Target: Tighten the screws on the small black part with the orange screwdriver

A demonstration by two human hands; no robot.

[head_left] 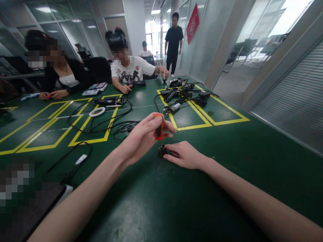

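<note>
Screwdriver (159, 131) with orange-and-black handle and thin shaft: clasped upright in your left grip (141, 137), above the small black round-based fitting (163, 150), shaft reaching down to it. Fitting: standing on the green surface (232, 151), held by your right grip (185, 155), thumb and fingertips. Tangled black cables (183, 98): beyond the fitting. White flat ring (91, 113): beyond it, leftward.

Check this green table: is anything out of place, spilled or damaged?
I see nothing spilled or broken. The tangled black cables beyond the right hand look untidy, sprawling across the yellow tape outlines rather than lying within one, and a few loose bits, too small to identify, lie nearby.
</note>
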